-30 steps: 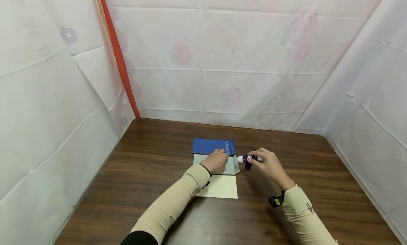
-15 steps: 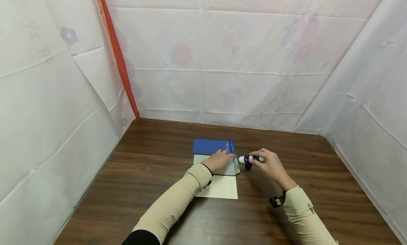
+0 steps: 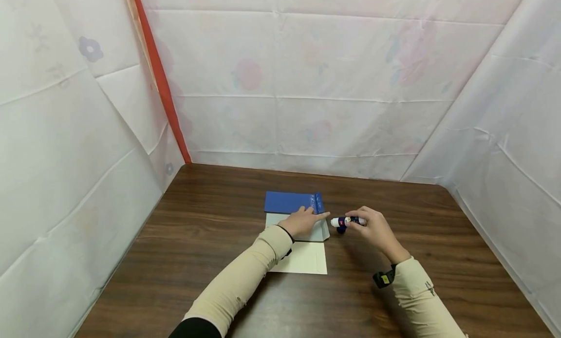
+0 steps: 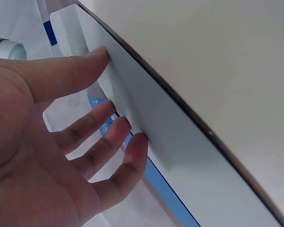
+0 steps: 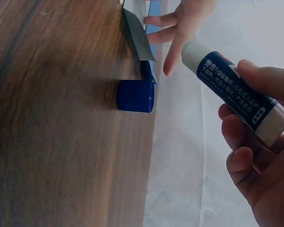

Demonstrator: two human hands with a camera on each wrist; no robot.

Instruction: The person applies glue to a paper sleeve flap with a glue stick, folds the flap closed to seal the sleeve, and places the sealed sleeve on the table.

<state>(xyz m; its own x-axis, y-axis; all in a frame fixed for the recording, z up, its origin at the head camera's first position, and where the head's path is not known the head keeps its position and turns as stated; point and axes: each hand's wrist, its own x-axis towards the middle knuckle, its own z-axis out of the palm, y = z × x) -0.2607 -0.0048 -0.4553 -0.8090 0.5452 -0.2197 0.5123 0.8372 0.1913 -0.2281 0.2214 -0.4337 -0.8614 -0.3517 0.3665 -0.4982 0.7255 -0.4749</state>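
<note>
My right hand (image 3: 376, 231) holds a glue stick (image 5: 222, 80) between thumb and fingers, its white tip pointing left, above the table. The dark blue cap (image 5: 136, 95) stands on the table beneath it. My left hand (image 3: 300, 223) rests its fingertips on a light grey envelope (image 4: 189, 156), with the index finger stretched out to the right toward the glue stick. The grey envelope's flap (image 5: 139, 35) sticks up at its right end. Behind it lies a blue envelope (image 3: 287, 201) with whitish smears near its right-end flap.
A cream envelope (image 3: 302, 262) lies in front of the grey one, partly under my left forearm. All sit on a brown wooden table (image 3: 210, 201). White patterned sheets (image 3: 342, 75) hang along the back and both sides.
My left hand has shifted slightly right and its index finger has straightened out past the grey envelope. My right hand, still holding the glue stick, has moved slightly right.
</note>
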